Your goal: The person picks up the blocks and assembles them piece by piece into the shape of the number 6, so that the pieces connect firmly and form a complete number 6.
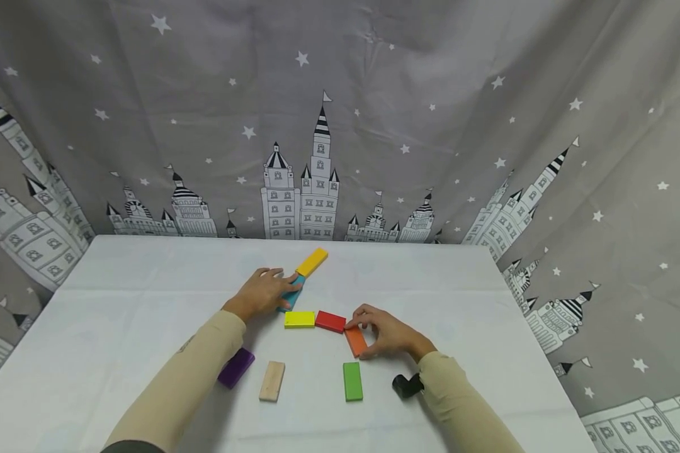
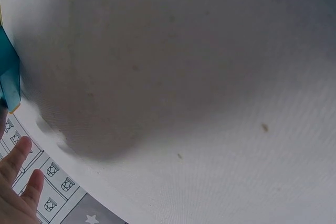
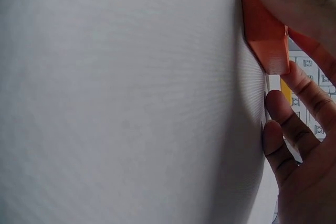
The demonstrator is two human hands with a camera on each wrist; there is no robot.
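My left hand (image 1: 262,293) grips a blue wooden block (image 1: 293,296) lying flat, thumb and a finger at its ends; other fingers stretch past it. In the left wrist view only part of the blue block (image 2: 10,61) shows at the edge. With thumb and index finger my right hand (image 1: 395,333) pinches an orange block (image 1: 356,343) by its ends. The right wrist view shows the thumb on the orange block (image 3: 262,24). An amber block (image 1: 312,261) adjoins the blue one's far end. A yellow block (image 1: 299,319) and a red block (image 1: 330,322) lie between the hands.
Nearer the front lie a purple block (image 1: 236,368), partly behind the left sleeve, a plain wood block (image 1: 272,381) and a green block (image 1: 352,382). A black device (image 1: 406,385) sits at the right wrist. Behind the white table (image 1: 158,270) hangs a grey castle-print curtain (image 1: 204,94).
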